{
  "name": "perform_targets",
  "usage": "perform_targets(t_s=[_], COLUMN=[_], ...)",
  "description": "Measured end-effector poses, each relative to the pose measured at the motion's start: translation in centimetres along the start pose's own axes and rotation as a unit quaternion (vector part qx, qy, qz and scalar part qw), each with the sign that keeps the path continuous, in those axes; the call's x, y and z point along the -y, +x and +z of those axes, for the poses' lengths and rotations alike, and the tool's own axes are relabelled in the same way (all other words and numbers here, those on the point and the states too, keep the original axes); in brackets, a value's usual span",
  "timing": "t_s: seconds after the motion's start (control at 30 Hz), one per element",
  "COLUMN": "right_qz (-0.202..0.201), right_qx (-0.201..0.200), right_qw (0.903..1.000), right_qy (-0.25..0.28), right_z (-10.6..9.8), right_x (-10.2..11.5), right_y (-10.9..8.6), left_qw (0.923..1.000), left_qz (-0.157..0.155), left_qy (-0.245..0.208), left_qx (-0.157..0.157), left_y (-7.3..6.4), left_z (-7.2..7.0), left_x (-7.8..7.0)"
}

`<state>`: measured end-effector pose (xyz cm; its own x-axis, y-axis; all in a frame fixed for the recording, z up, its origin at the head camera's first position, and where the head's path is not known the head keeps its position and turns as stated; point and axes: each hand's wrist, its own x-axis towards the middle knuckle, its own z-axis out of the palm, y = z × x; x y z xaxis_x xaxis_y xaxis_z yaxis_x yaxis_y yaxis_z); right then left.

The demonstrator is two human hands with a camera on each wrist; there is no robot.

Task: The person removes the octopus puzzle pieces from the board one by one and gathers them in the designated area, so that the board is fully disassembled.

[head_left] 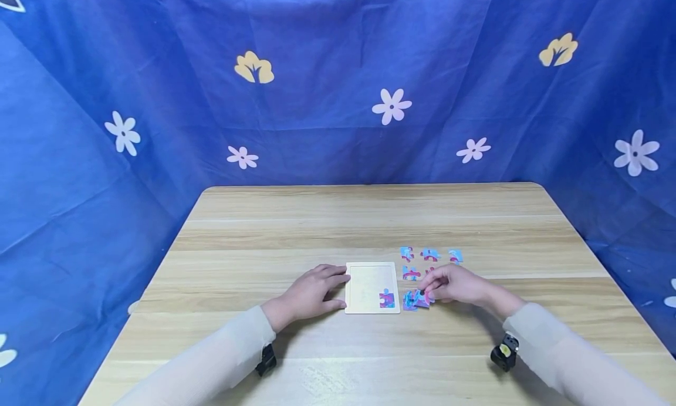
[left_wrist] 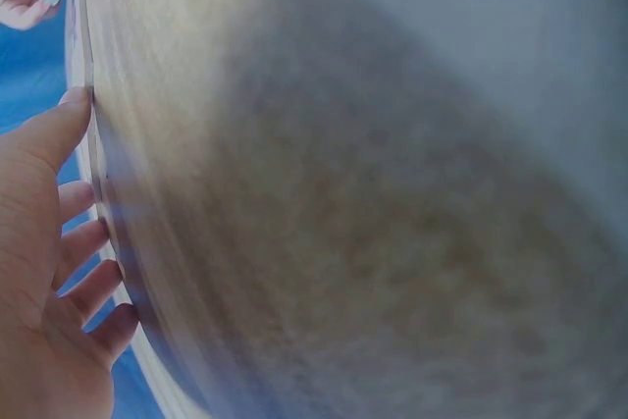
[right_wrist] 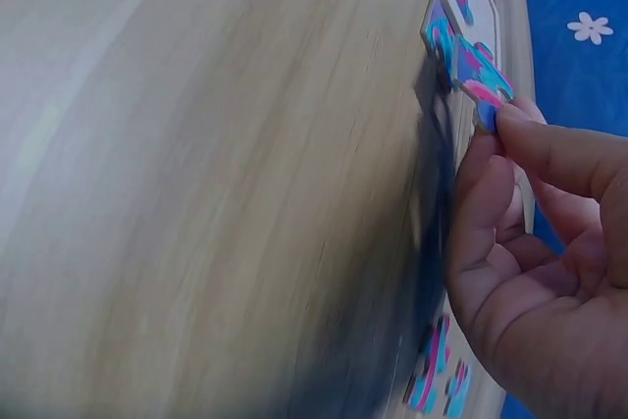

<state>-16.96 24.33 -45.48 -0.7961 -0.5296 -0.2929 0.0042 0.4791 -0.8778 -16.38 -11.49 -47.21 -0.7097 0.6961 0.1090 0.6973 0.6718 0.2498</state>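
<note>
A pale wooden puzzle tray lies on the table, with one pink and blue jigsaw piece in its lower right corner. My left hand rests at the tray's left edge, its spread fingers touching the rim. Just right of the tray, my right hand pinches a jigsaw piece between thumb and fingers. In the right wrist view that piece is tilted up off the table. Another piece lies beneath or beside it, partly covered.
Several loose pieces lie beyond the right hand, among them one at the upper left, one in the middle and one at the right. The wooden table ends at a blue flowered cloth.
</note>
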Motion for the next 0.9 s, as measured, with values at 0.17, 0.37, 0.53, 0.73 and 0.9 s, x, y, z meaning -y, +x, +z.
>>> perform_targets(t_s=[0.17,0.37,0.53,0.73,0.9], right_qz=[0.014,0.017,0.028,0.02,0.004], right_qx=[0.015,0.023,0.017,0.004,-0.001], right_qw=[0.9996,0.9988,0.9987,0.9998,1.0], right_qy=[0.021,0.039,0.038,0.007,-0.007], right_z=[-0.5,-0.7,-0.8,-0.8,-0.7], right_x=[-0.4,-0.8,-1.0,-1.0,-0.8], right_y=[-0.7,-1.1,-1.3,-1.2,-1.3], left_qw=[1.0,1.0,0.9999,0.9999,0.9999], left_qz=[0.005,0.006,0.008,0.009,0.007], left_qy=[0.003,0.003,0.002,0.004,0.006], left_qx=[-0.005,-0.006,-0.008,-0.011,-0.01], left_y=[0.1,0.1,0.1,0.0,0.0], left_z=[0.2,0.3,0.3,0.3,0.3], left_x=[0.1,0.2,0.1,0.1,0.1])
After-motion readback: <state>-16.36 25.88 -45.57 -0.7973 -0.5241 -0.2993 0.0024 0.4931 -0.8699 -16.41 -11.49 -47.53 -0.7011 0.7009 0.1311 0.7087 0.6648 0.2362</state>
